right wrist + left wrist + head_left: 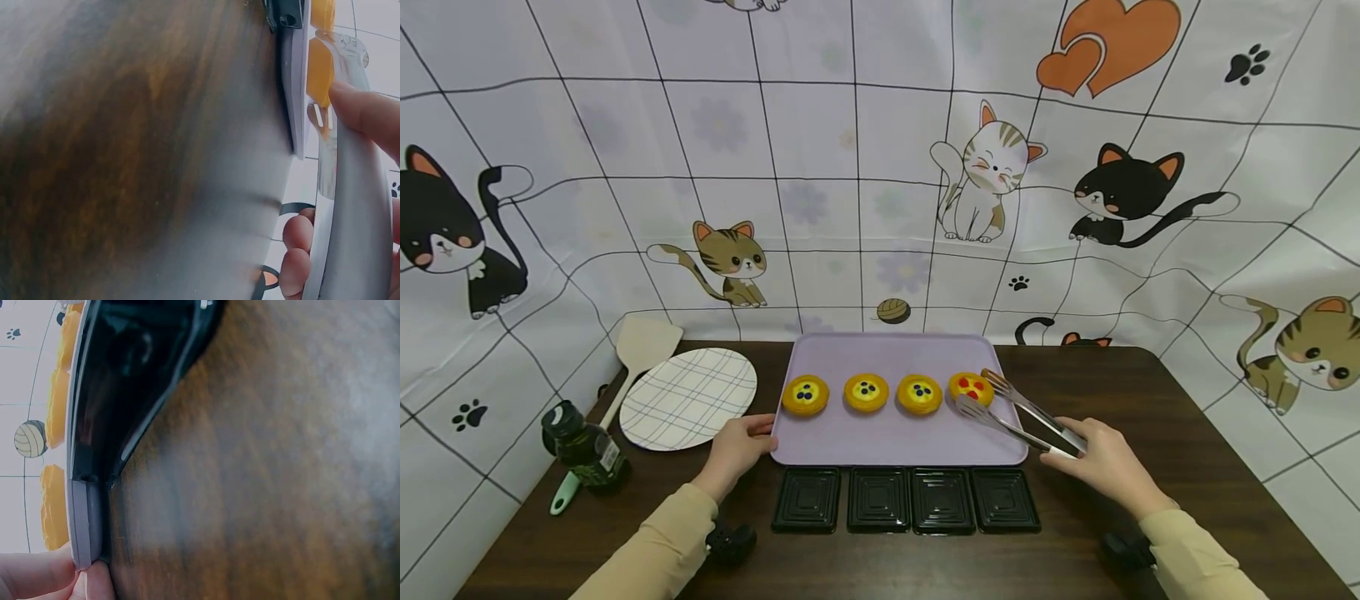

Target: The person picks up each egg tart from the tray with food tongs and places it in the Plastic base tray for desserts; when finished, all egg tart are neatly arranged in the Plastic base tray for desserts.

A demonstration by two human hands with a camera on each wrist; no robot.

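Note:
A lilac tray (pixel 850 437) carries a row of several round yellow tarts. Three bear dark blue dots, among them the leftmost tart (pixel 806 395); the rightmost tart (pixel 967 386) has red pieces on top. My right hand (pixel 1105 458) grips metal tongs (pixel 1037 414), whose two tips stand on either side of the red-topped tart. In the right wrist view the thumb (pixel 365 115) lies along one tong arm and fingers wrap the other. My left hand (pixel 737 450) pinches the tray's left edge between thumb and fingers, also seen in the left wrist view.
In front of the tray lies a row of several black square containers (pixel 806 500). To the left are a round checked plate (pixel 692 400), a spatula (pixel 643 343) with a green handle end, and a dark green jar (pixel 583 446). A cat-print curtain (pixel 820 208) backs the dark wooden table (pixel 865 571).

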